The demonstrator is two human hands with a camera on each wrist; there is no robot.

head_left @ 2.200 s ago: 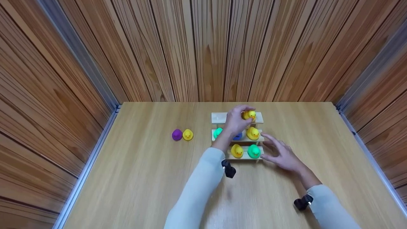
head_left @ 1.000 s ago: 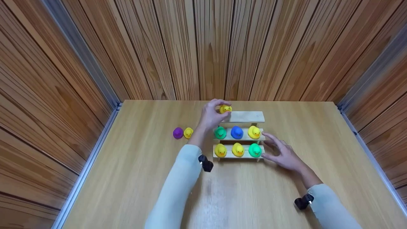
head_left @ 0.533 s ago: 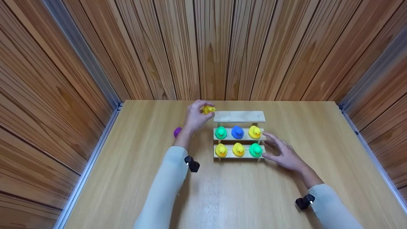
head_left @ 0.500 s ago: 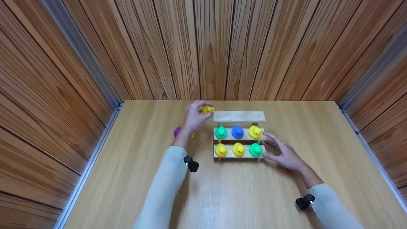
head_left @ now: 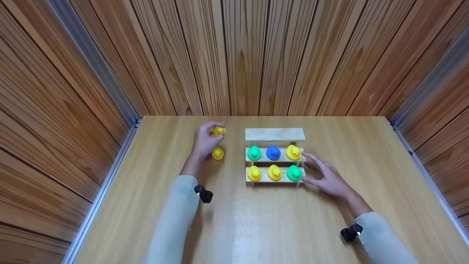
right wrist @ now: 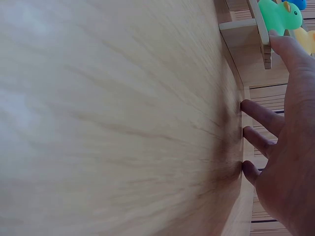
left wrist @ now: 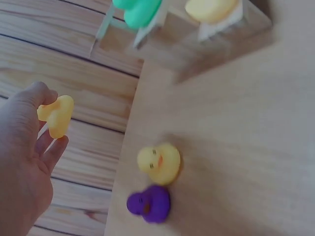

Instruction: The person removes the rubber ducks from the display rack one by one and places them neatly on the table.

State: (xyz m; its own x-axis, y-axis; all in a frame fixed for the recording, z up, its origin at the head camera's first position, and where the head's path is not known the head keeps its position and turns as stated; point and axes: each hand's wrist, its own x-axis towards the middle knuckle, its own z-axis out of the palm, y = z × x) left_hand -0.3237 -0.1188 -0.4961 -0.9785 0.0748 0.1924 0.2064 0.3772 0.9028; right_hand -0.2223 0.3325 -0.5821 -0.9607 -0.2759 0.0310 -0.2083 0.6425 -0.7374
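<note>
Wooden panelling (head_left: pixel 249 58) backs the table (head_left: pixel 242 227); above it, the left hand (head_left: pixel 202 142) pinches a yellow duck (head_left: pixel 219 131), best held level and clear of the purple duck (left wrist: pixel 156 205). The right hand (head_left: pixel 327 179), by the shelf (head_left: pixel 274 134), grasps nothing.

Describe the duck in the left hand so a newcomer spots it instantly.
On the wooden table stands a three-tier rack; in the head view, the left hand is to its left. Pinched in that hand is a yellow duck. A lookalike yellow duck and a purple duck sit nearby; this is the only one held.
</note>
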